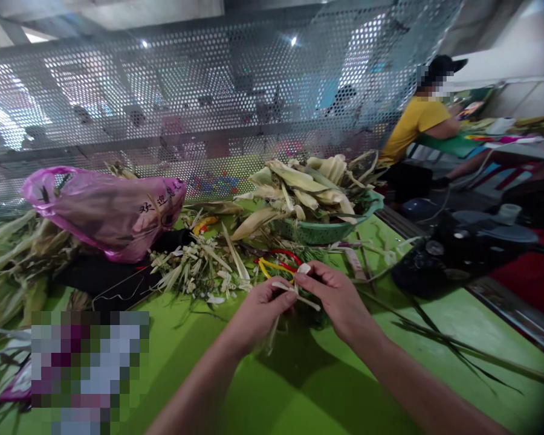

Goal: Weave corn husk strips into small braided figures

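Observation:
Both of my hands meet over the green table, holding pale strips of what looks like corn husk. My left hand pinches a thin husk strip between thumb and forefinger; its end sticks out to the right, and other strands hang below. Close beside it, my right hand is closed on a short white husk piece at the fingertips. Whether the two pieces are joined, I cannot tell. Just behind the hands lie scissors with red and yellow handles, partly covered by the fingers.
A green basket heaped with dry corn husks stands behind. Left are husk scraps, a pink plastic bag and more husks. Long stalks and a black bag lie right. A person in yellow sits beyond.

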Tool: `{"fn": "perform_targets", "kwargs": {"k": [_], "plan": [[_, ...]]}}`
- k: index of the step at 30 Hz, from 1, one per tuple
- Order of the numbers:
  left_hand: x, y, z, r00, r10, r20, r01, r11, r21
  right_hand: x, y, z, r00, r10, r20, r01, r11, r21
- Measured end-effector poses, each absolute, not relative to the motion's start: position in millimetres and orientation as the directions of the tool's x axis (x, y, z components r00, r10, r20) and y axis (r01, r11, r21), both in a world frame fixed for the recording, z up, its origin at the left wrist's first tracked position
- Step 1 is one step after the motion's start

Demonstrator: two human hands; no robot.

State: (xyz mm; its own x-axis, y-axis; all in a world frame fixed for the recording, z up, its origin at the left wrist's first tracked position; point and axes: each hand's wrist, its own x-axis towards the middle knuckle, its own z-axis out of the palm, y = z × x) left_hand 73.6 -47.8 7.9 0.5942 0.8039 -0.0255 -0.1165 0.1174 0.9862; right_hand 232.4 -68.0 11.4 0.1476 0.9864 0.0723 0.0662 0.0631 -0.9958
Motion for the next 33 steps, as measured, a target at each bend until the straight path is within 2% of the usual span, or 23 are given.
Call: {"fn": "perform_targets", "kwargs": {"k": [4,8,11,15,23,27,31,33], "plan": [[73,-45,5,0.493,0.869,-0.042,-0.185,0.151,0.971,234,-69,17,0.064,0.996,0.054,0.062,0.05,-0.997],[72,-43,5,0.421,0.904,-0.081,-0.222,0.19,0.956,236,-70,21,-0.019,0.999,0.038,0.224,0.041,-0.974],[71,-42,6,0.432,0.897,-0.087,-0.249,0.212,0.945,236,-71,19,-0.06,0.998,0.017,0.241,0.031,-0.97],[71,-43,7,0.453,0.883,-0.121,-0.282,0.271,0.921,234,-71,16,-0.029,0.998,0.056,0.222,0.061,-0.973],[71,-48,14,0.467,0.836,-0.287,-0.319,0.462,0.828,233,-72,13,0.019,0.996,0.093,0.225,0.086,-0.971],[70,-46,11,0.453,0.847,-0.278,-0.357,0.458,0.814,235,-73,13,0.054,0.988,0.142,0.333,0.116,-0.936],[73,-44,3,0.385,0.884,-0.267,-0.378,0.415,0.828,233,-75,15,0.188,0.94,0.285,0.387,0.195,-0.901],[75,-44,0,0.33,0.908,-0.258,-0.41,0.384,0.827,228,-78,16,0.181,0.932,0.313,0.433,0.21,-0.876]]}}
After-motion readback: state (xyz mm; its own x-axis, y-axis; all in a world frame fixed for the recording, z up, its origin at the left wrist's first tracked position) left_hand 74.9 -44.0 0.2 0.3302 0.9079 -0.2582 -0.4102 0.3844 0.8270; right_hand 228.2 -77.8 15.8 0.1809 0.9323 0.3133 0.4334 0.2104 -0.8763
